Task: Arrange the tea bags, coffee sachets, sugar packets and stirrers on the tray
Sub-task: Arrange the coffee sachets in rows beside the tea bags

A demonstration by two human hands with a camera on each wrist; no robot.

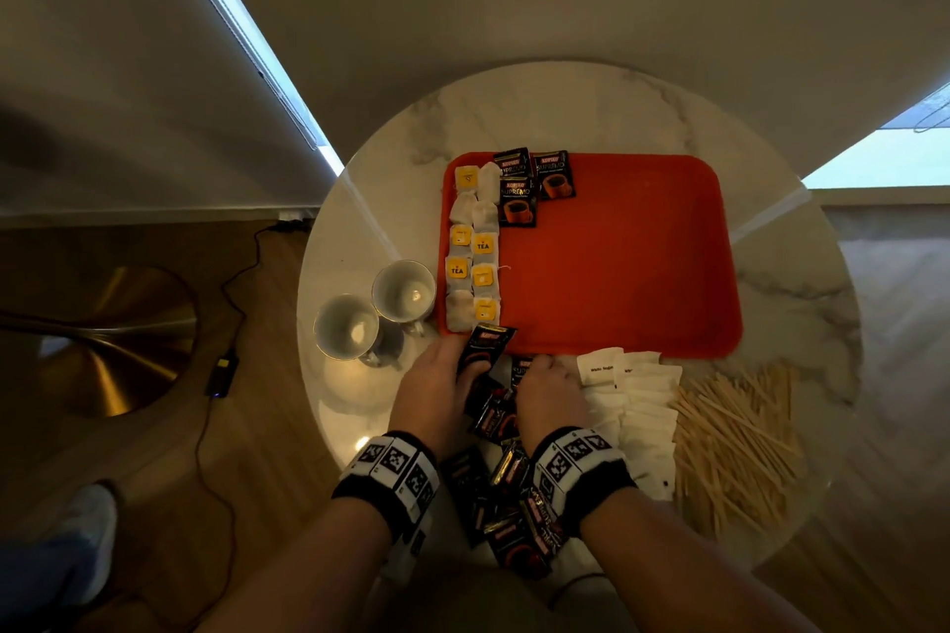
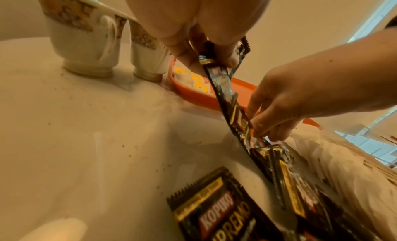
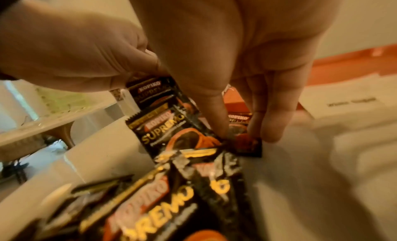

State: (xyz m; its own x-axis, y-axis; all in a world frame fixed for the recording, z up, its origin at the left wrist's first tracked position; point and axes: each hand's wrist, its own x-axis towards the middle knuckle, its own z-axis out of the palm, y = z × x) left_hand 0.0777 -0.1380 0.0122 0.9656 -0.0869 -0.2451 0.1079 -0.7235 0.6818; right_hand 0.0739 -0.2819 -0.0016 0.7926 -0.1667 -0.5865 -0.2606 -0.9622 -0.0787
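On the round marble table [image 1: 771, 242], the left hand [image 1: 437, 391] pinches a coffee sachet [image 1: 486, 347] at the red tray [image 1: 617, 262] edge while the right hand [image 1: 552, 398] pinches another sachet [image 3: 247, 142] from the pile, so each should be lifted singly and laid flat beside the sachets on the tray [image 1: 532, 185].

round marble table [image 1: 642, 108] | wood floor [image 1: 154, 242] | brass lamp base [image 1: 113, 339] | curtains [image 1: 92, 41]

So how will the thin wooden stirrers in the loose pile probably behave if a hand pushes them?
The thin wooden stirrers look light and stiff, so they would probably slide and scatter. They lie criss-crossed, so some may catch on each other. Near the round marble table edge, some could fall off.
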